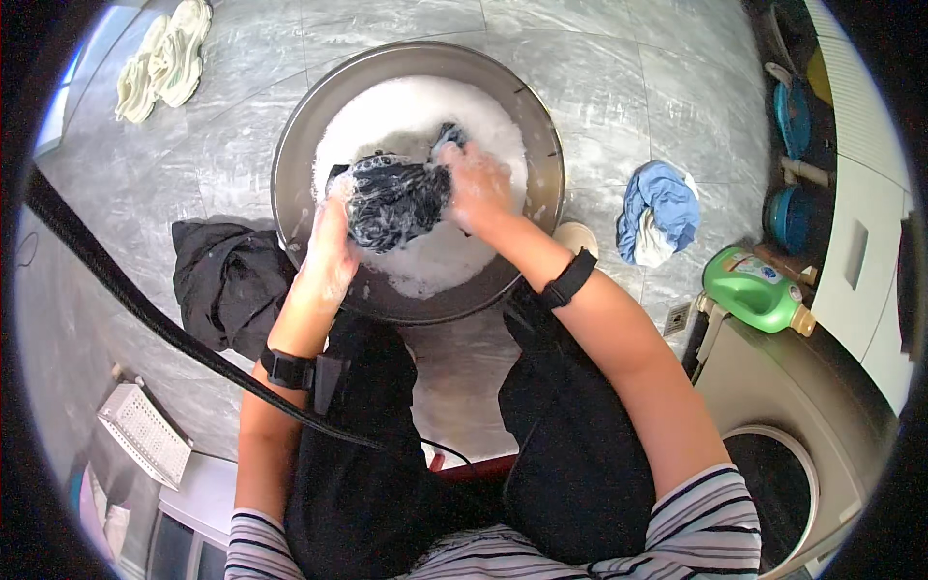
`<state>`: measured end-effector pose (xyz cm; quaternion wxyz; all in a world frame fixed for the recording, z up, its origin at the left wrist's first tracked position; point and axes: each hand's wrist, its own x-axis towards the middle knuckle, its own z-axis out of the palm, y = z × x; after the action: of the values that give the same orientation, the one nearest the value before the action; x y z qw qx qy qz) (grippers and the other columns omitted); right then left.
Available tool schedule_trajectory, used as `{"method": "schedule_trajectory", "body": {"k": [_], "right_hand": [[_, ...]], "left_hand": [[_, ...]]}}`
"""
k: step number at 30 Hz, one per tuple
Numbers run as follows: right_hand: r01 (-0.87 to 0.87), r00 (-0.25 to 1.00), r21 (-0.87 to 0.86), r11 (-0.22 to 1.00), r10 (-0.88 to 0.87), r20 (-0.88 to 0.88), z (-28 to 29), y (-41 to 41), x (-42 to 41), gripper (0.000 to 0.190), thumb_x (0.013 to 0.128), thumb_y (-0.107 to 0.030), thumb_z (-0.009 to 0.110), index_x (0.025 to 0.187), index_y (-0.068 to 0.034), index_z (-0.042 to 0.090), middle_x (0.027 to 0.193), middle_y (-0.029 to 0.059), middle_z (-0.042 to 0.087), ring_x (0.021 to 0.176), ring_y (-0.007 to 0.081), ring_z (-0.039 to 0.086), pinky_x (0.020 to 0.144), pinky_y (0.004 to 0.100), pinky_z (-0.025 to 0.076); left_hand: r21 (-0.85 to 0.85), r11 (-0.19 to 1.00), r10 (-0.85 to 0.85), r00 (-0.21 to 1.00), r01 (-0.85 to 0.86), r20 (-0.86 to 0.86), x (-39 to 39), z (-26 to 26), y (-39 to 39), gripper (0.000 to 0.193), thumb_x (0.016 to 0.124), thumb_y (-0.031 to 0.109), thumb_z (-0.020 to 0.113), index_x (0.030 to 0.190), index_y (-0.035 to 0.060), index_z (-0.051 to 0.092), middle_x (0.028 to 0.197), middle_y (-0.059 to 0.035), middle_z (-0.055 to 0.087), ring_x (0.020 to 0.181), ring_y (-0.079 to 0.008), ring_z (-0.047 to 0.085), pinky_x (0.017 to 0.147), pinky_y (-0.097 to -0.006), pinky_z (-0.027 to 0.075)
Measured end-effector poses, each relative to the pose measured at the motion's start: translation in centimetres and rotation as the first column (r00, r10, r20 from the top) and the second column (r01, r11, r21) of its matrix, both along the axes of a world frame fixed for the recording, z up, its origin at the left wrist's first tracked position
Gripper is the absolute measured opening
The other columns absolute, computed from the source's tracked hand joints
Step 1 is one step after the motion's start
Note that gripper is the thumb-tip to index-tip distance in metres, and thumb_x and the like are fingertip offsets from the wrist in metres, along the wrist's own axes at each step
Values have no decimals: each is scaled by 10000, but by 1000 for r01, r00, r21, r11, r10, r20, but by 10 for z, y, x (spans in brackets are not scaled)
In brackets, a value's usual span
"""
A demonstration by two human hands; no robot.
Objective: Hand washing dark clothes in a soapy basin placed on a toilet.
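Note:
A large round metal basin (417, 313) stands on the floor before me, filled with white suds (420, 94). Over the foam a wet dark garment (399, 206) is stretched between my hands, streaked with lather. My left hand (333, 228) grips its left side, foam covering the fingers and wrist. At the other side, my right hand (475, 185) clutches a bunched part of the cloth, one tuft sticking up above the fingers. The garment's underside is hidden.
Dark cloth (228, 283) lies left of the basin. Blue and white cloth (656, 214) rests on the tiles at right. A green detergent bottle (754, 290) sits atop a washing machine (754, 384). White plastic basket (145, 435) is at lower left. A black strap (181, 333) crosses the view.

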<state>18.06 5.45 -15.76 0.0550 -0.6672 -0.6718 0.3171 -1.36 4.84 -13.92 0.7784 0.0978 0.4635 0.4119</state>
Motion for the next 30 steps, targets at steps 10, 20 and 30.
{"method": "schedule_trajectory", "body": {"k": [10, 20, 30], "right_hand": [[-185, 979, 194, 963, 197, -44, 35, -12, -10, 944, 606, -250, 790, 1377, -101, 266, 1282, 237, 369, 1231, 404, 365, 1013, 558, 256], [66, 526, 129, 989, 75, -847, 89, 14, -42, 997, 597, -105, 819, 1391, -32, 222, 1306, 194, 443, 1192, 330, 471, 1022, 407, 376], [-142, -551, -630, 764, -590, -591, 84, 35, -20, 255, 837, -11, 588, 1092, -9, 600, 1076, 98, 643, 985, 210, 618, 917, 360, 476]], "left_hand": [[342, 940, 252, 663, 5, -704, -2, 50, 18, 301, 788, 142, 734, 986, 56, 523, 863, 3, 566, 772, -68, 508, 725, -222, 421], [626, 694, 158, 774, 355, -613, -1, 126, 27, 365, 825, 175, 522, 1156, 36, 457, 1111, -84, 489, 1076, -167, 442, 970, -293, 296], [299, 731, -183, 598, 613, -780, -32, 55, 23, 1143, 581, 390, 856, 1409, 32, 155, 1363, -209, 392, 1285, -288, 375, 1068, -389, 289]]}}
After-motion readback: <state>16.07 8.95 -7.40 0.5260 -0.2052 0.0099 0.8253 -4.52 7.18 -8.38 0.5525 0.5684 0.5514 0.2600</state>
